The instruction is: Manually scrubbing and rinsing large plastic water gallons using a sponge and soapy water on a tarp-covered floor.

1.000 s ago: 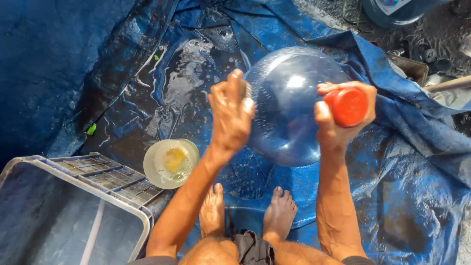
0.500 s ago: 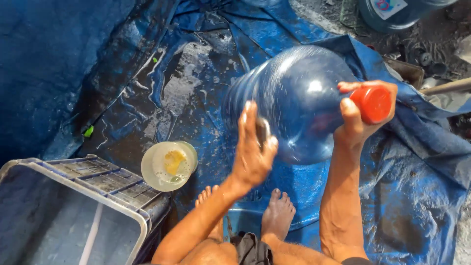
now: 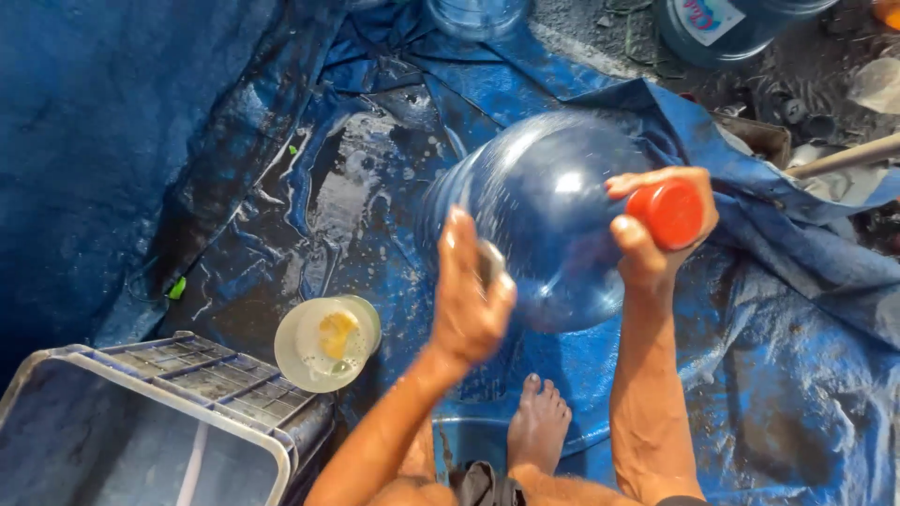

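Underfoot, a wet blue tarp [image 3: 281,141] covers nearly the whole ground, creased and puddled, with bare dirt showing only toward one and two o'clock. On it, just right of centre, lies a big clear blue water jug [image 3: 544,215], tipped on its side with its neck pointing toward three o'clock. At seven o'clock sits a grey plastic crate [image 3: 187,394] with a ribbed rim. The right hand [image 3: 656,230] is closed around the jug's neck, its thumb and fingers wrapped about the red cap [image 3: 670,214]. The left hand [image 3: 469,300] is pressed against the jug's near side at about six o'clock of its belly, fingers curled over something small and grey that is too blurred to make out. A bare foot [image 3: 536,426] rests on the tarp below the jug, between the two forearms. Just beside the crate's upper corner, at eight o'clock from the jug, stands a small pale round bowl [image 3: 326,342] with a yellow lump inside. Another jug with a label [image 3: 722,28] stands at one o'clock, well apart.
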